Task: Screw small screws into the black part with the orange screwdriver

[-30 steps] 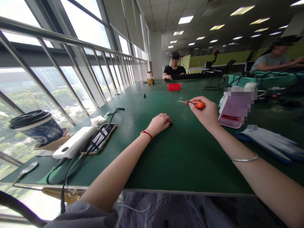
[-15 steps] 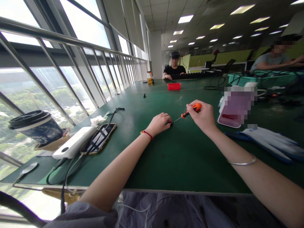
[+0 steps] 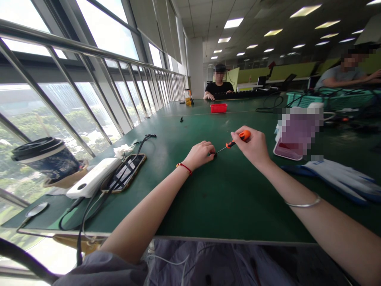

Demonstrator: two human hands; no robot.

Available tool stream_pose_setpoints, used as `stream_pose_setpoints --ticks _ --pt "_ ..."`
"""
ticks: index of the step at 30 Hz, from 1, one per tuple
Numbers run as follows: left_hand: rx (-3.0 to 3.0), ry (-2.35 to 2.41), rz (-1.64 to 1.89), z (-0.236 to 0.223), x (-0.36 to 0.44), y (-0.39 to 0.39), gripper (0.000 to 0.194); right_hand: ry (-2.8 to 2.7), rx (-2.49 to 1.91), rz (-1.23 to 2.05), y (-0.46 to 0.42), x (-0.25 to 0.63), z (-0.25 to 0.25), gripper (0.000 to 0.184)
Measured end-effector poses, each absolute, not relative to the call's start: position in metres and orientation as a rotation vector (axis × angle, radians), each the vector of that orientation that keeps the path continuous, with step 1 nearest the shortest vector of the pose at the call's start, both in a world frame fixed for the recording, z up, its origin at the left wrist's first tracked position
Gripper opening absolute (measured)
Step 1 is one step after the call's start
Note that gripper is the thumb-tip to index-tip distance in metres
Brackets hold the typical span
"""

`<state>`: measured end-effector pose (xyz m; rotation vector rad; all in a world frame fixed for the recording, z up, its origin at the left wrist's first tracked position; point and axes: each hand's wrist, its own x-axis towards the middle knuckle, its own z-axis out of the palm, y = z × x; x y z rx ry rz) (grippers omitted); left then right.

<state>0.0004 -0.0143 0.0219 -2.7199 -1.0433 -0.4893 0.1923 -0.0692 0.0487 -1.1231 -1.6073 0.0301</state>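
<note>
Mid-frame, our left hand (image 3: 200, 155) pinches a small black part (image 3: 215, 154), likely light and stiff, best held by its sides; our right hand (image 3: 253, 145) grasps the screwdriver (image 3: 244, 135) by its handle.

Right hand (image 3: 252, 146) grips (loosely angled) screwdriver (image 3: 242, 136).

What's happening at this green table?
A person is working on a small dark part at the green table. The left hand holds it against the tabletop, while the right hand grips an orange and black screwdriver, its tip down at the part. The part is too small to make out clearly. A red tray sits farther up the table, and a pair of gloves lies to the right.
</note>
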Motion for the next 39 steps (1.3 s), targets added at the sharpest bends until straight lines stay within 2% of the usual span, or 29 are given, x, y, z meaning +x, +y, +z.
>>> stream_pose_setpoints --ticks 3,7,12,16,19,22,26,32,35,39 --pt "-2.715 -1.036 -0.496 0.0215 0.0005 -0.0141 0.015 -1.612 -1.157 0.022 -0.0704 0.1919 0.0498 0.031" --pt "-2.713 -1.033 -0.499 0.0215 0.0005 -0.0143 0.015 -1.589 -1.159 0.011 -0.0713 0.1913 0.0496 0.012" --pt "-2.720 -1.027 -0.495 0.0213 0.0003 -0.0137 0.015 -1.555 -1.137 -0.012 -0.0707 0.1909 0.0472 0.026" --pt "-2.717 -1.020 -0.496 0.0212 0.0004 -0.0136 0.015 -1.572 -1.180 -0.075 -0.0707 0.1903 0.0485 0.016" --pt "-2.714 -1.019 -0.495 0.0210 0.0007 -0.0134 0.016 -1.600 -1.192 -0.084 -0.0714 0.1902 0.0498 0.021" --pt "-2.713 -1.018 -0.493 0.0207 0.0006 -0.0129 0.015 -1.617 -1.152 -0.072 -0.0719 0.1906 0.0492 0.017" --pt "-2.714 -1.014 -0.484 0.0212 0.0003 -0.0133 0.015 -1.634 -1.117 -0.025 -0.0715 0.1907 0.0479 0.027" --pt "-2.713 -1.014 -0.489 0.0214 0.0001 -0.0135 0.015 -1.593 -1.218 0.026 -0.0713 0.1888 0.0495 0.026" --pt "-2.715 -1.010 -0.490 0.0212 0.0002 -0.0129 0.015 -1.592 -1.173 0.067 -0.0710 0.1887 0.0491 0.019" --pt "-2.711 -1.009 -0.476 0.0218 0.0006 -0.0135 0.015 -1.572 -1.152 0.158 -0.0703 0.1886 0.0483 0.040"
